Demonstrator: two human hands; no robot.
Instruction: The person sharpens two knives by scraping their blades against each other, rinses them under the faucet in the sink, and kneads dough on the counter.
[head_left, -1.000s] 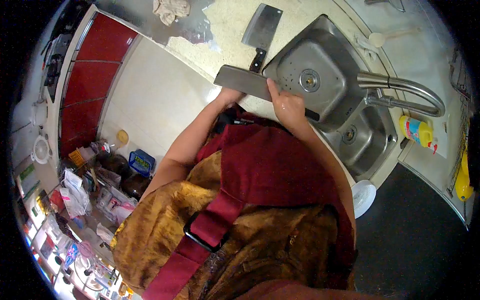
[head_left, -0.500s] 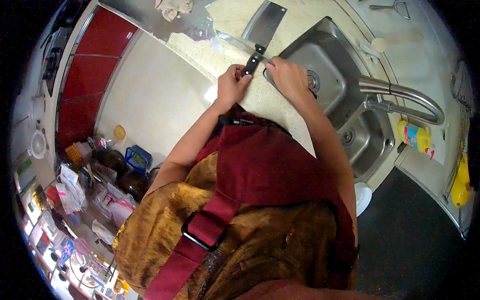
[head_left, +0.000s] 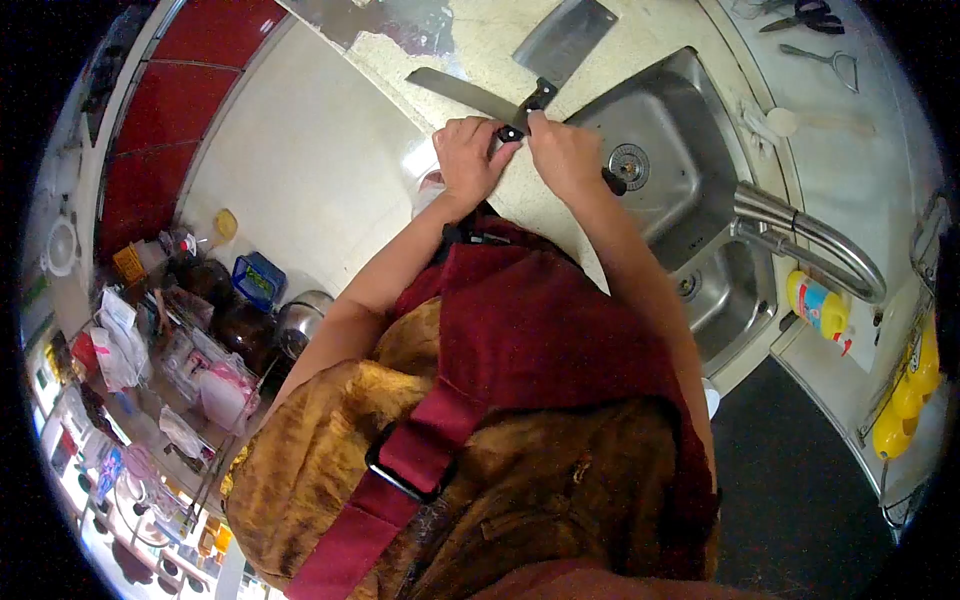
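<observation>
A cleaver point(head_left: 566, 40) lies on the counter, its broad blade pointing away from me and its black riveted handle toward me. My left hand point(head_left: 470, 158) is closed on the end of that handle, thumb along its side. My right hand point(head_left: 566, 158) is wrapped around a long-bladed knife point(head_left: 465, 95), with a dark handle end showing behind the fist. The knife's blade points left and crosses over the cleaver's handle. Fingers hide most of the knife's handle.
To the right is a double steel sink point(head_left: 690, 100) with a faucet point(head_left: 815, 235). A yellow bottle point(head_left: 818, 305) stands beside it. Scissors point(head_left: 805, 17) and a peeler point(head_left: 835, 62) lie along the back. Bags and a blue container point(head_left: 260, 280) sit at lower left.
My right hand and the knife have shifted slightly left, so the blade reaches farther past the cleaver's handle. My left hand now covers more of the handle's end. The view has tilted slightly.
</observation>
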